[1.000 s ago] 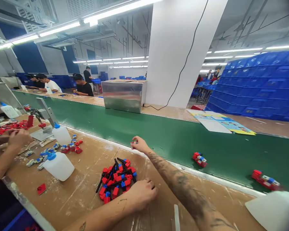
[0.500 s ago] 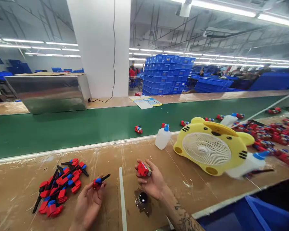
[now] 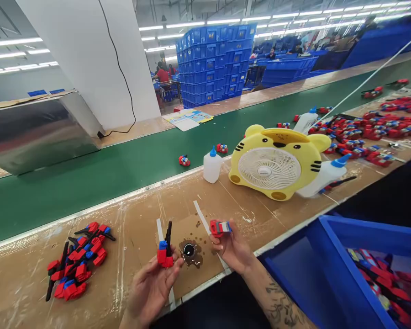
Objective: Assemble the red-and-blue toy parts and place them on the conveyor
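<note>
My left hand (image 3: 154, 288) grips a red-and-blue plastic toy part (image 3: 165, 253) with a black bar pointing up. Between finger and thumb of my right hand (image 3: 238, 249) is a red, grey and white toy block (image 3: 221, 228) with a blue end. The two pieces are held apart. Below and between them, a small round pot of dark liquid (image 3: 188, 250) sits in a wet stain on the brown tabletop. To the left of my left hand lies a pile of similar red, blue and black toy parts (image 3: 78, 262).
A yellow tiger-faced fan (image 3: 279, 137) stands beside white squeeze bottles (image 3: 212, 168). Behind runs a green conveyor belt (image 3: 130, 169) carrying small toy pieces. At lower right, a blue bin (image 3: 342, 260) holds more parts. Many red assemblies (image 3: 363, 130) lie at far right.
The view has turned rightward and down, bringing the blue bin's contents into sight. The left part's black bar has swung upright. The right block is turned sideways, and both hands still hold their pieces.
</note>
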Available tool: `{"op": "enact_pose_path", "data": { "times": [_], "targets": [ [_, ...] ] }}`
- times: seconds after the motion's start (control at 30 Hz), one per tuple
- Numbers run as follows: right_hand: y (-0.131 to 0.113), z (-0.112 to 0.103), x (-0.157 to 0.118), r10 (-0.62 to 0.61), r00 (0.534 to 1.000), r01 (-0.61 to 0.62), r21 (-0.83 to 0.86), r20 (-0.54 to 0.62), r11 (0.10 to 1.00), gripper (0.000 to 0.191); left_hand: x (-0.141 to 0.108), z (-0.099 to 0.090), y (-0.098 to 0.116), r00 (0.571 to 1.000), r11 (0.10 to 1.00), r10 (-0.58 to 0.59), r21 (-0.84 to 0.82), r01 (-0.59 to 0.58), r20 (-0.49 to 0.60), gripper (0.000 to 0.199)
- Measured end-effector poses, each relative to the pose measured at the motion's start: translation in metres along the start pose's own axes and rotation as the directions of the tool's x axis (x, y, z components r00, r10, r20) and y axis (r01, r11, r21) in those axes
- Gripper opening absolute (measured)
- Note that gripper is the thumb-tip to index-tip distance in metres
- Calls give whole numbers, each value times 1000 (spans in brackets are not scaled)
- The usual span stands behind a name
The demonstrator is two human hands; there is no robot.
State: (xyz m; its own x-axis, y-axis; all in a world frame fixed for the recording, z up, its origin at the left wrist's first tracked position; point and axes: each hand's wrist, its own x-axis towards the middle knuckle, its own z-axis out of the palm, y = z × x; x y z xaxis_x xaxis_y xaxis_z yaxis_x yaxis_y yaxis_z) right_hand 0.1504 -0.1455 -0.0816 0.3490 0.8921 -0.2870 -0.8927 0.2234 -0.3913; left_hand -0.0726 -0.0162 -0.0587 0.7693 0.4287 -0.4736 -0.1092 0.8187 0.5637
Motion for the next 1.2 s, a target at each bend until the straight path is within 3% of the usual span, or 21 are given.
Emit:
{"op": "enact_pose_path", "data": {
  "times": [0.07,0.13,0.2,0.27,0.33,0.4,0.5,0.6,0.8,0.93,1.0,1.1,1.17,1.2],
  "targets": [
    [-1,-11,0,-24,999,24,-15,-36,1000,38,6,0,-1,991,972,136,193,-135,6,46],
    [-1,-20,0,-53,997,50,-43,-62,998,35,12,0,3,959,836,281,484,-258,27,48],
    [-2,-25,0,-78,994,74,-53,-78,996,35,16,4,12,928,555,340,765,-326,150,41],
    [-2,-29,0,-94,991,90,-53,-90,995,36,18,12,24,900,192,276,898,-395,337,36],
    [-2,-30,1,-110,989,105,-57,-97,993,37,19,22,35,866,-104,151,879,-466,477,39],
    [-2,-32,1,-124,987,118,-63,-102,991,38,22,30,43,837,-288,16,804,-521,548,42],
    [0,-35,3,-143,985,136,-69,-102,988,41,28,35,50,760,-481,-142,627,-613,634,47],
    [1,-38,3,-157,983,150,-77,-90,986,43,34,36,51,692,-573,-226,481,-664,685,50],
    [1,-38,4,-163,983,154,-101,-87,983,45,39,43,52,699,-571,-314,460,-680,643,48],
    [6,-36,4,-205,977,190,-199,-58,961,51,36,41,51,732,-463,-211,594,-658,647,48],
    [10,-31,5,-248,969,234,-297,-9,926,59,36,38,46,772,-288,-44,731,-618,635,38],
    [17,-19,10,-279,957,289,-404,84,868,66,38,34,32,845,140,223,842,-522,486,26],
    [22,-11,14,-282,952,307,-431,122,849,64,41,33,21,881,374,306,806,-459,360,31],
    [25,-8,15,-282,950,312,-441,134,841,62,43,32,17,892,443,322,782,-438,317,35]
  ]
}}
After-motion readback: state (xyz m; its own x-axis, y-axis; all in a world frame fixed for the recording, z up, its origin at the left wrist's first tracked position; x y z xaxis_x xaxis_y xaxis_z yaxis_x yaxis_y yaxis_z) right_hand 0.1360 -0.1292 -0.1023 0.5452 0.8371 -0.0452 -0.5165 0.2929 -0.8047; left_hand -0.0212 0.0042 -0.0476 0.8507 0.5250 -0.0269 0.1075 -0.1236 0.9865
